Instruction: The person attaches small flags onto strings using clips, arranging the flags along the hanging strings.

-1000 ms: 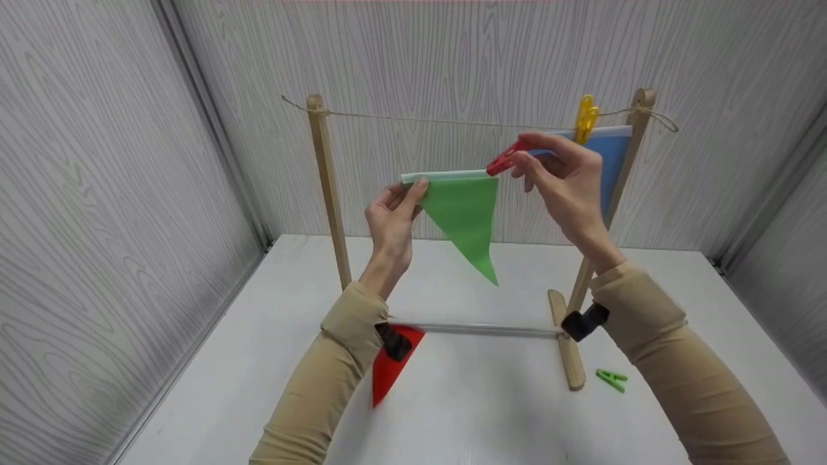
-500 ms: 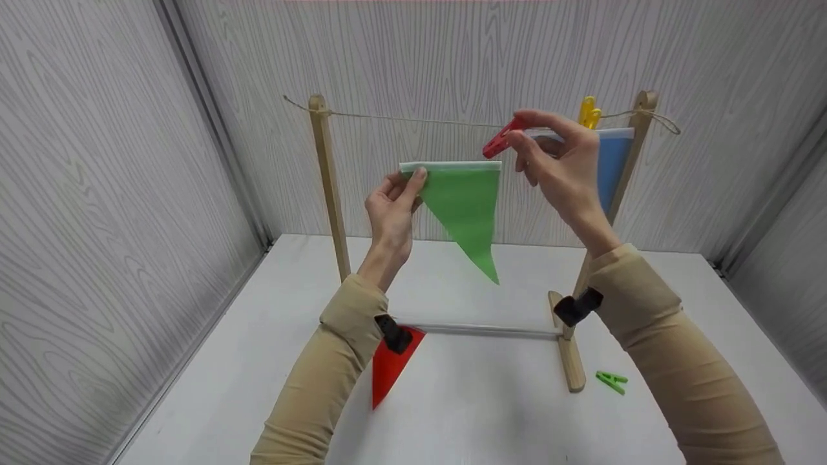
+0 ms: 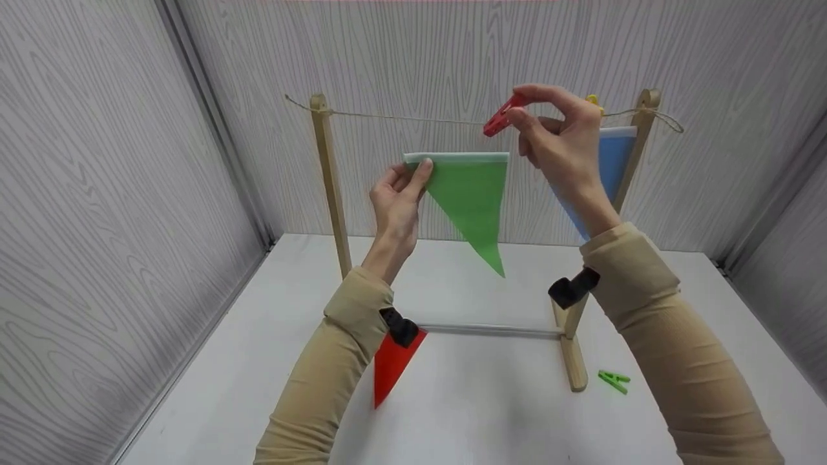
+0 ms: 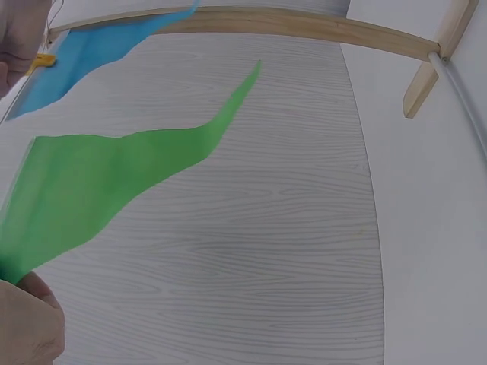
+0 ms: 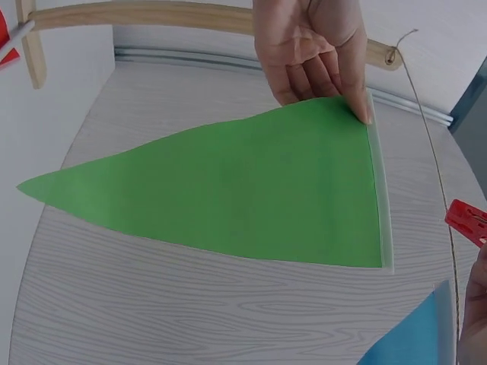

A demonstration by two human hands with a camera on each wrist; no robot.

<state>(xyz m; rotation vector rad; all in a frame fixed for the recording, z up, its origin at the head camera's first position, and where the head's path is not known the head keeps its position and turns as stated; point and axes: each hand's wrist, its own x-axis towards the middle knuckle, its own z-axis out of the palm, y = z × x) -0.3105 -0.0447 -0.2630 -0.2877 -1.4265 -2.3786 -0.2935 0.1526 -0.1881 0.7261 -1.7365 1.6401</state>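
Note:
My left hand [image 3: 395, 200] pinches a green triangular pennant [image 3: 471, 194] by the left end of its white top band, thumb in front. The pennant hangs point down, its band a little below the string [image 3: 400, 118]. Between thumb and index finger, my right hand [image 3: 565, 139] pinches a red clothespin [image 3: 501, 119], whose tip slants down-left close to the string. In the right wrist view the red clothespin [image 5: 466, 220] lies right beside the string. Behind the right hand hangs a blue pennant [image 3: 617, 161], pegged with a yellow clothespin [image 3: 595, 101] that is mostly hidden.
The string runs between two wooden posts, left [image 3: 329, 174] and right [image 3: 636, 155], joined low down by a pale rod [image 3: 491, 330]. A red pennant [image 3: 391, 368] lies under the left forearm. On the white table [image 3: 491, 413] a green clothespin [image 3: 614, 381] lies at right.
Both hands have risen. The right hand has lifted the red clothespin from the green pennant's corner up to string height, and the left hand has raised the pennant slightly.

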